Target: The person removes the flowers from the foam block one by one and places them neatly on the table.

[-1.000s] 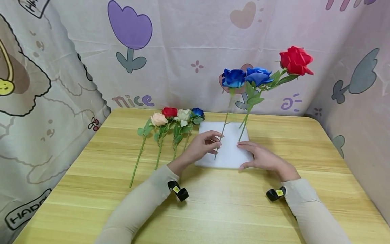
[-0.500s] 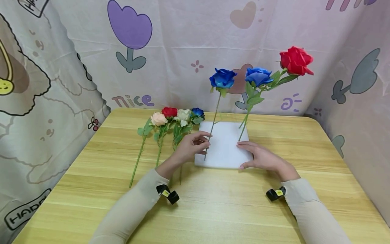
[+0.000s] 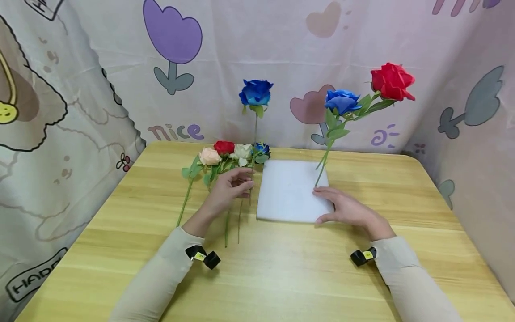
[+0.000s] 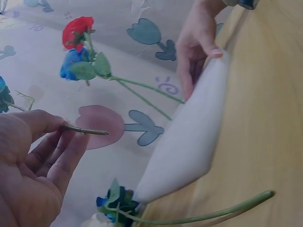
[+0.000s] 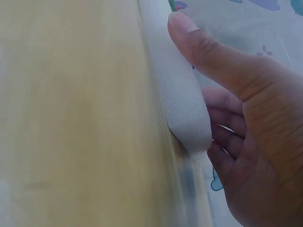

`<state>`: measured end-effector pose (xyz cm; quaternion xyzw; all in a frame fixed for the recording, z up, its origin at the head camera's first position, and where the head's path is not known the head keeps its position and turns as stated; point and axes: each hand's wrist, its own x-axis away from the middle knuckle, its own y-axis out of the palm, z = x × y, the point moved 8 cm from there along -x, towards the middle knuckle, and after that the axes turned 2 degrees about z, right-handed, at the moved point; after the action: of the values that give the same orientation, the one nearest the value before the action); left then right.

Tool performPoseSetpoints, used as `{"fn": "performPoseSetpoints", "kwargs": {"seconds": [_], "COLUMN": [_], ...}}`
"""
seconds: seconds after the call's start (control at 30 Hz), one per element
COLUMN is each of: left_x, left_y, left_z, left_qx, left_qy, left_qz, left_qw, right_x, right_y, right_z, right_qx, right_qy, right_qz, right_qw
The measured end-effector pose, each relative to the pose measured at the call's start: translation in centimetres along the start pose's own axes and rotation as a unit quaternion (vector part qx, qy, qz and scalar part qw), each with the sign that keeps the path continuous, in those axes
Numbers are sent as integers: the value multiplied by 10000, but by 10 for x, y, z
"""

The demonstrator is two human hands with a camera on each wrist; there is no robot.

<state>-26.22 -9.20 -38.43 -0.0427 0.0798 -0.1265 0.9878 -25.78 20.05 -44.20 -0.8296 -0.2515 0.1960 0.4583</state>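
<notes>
My left hand (image 3: 230,190) pinches the thin stem of an upright blue rose (image 3: 256,94) between thumb and fingertips. In the left wrist view the cut end of this stem (image 4: 94,130) sticks out past the fingers, above the table. My right hand (image 3: 348,207) holds the near right corner of a white foam block (image 3: 287,192), thumb at its front edge and fingers over the top. Another blue rose (image 3: 342,102) and a red rose (image 3: 391,82) stand tilted to the right at the block, their stem ends by my right fingertips.
Left of the block, several artificial roses lie on the wooden table (image 3: 281,273): a pink one (image 3: 209,156), a red one (image 3: 224,147), a white one (image 3: 242,152) and a blue one (image 3: 262,148). A printed cloth (image 3: 249,40) hangs behind.
My left hand has moved left with the blue rose, from over the foam block to above the lying roses. My right hand has stayed at the block.
</notes>
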Motion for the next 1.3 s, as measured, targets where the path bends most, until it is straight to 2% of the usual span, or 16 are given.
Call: {"fn": "performPoseSetpoints", "kwargs": {"seconds": [0.3,0.53,0.7,0.8,0.97,1.3], "left_x": [-3,-5,-3,0,10,39], "left_y": [-20,-46,-67,-80,-100,-148], "left_z": [10,23,22,19,16,1], "left_qx": [-109,-184,-73,-227,-554,-1221], "left_qy": [69,153,-32,-76,-102,-525], "left_qz": [181,550,737,858,955,942], "left_qw": [9998,9982,9973,9960,9938,9866], "right_x": [-1,1,-1,-3,-2,1], "right_y": [0,-4,-4,-2,-2,1], "right_z": [3,4,4,3,2,0], "right_qx": [-9,-13,76,128,47,-57], "right_qy": [99,152,57,-27,46,124], "right_qz": [34,56,73,61,74,-8], "right_qw": [9999,9999,9999,9999,10000,9999]}}
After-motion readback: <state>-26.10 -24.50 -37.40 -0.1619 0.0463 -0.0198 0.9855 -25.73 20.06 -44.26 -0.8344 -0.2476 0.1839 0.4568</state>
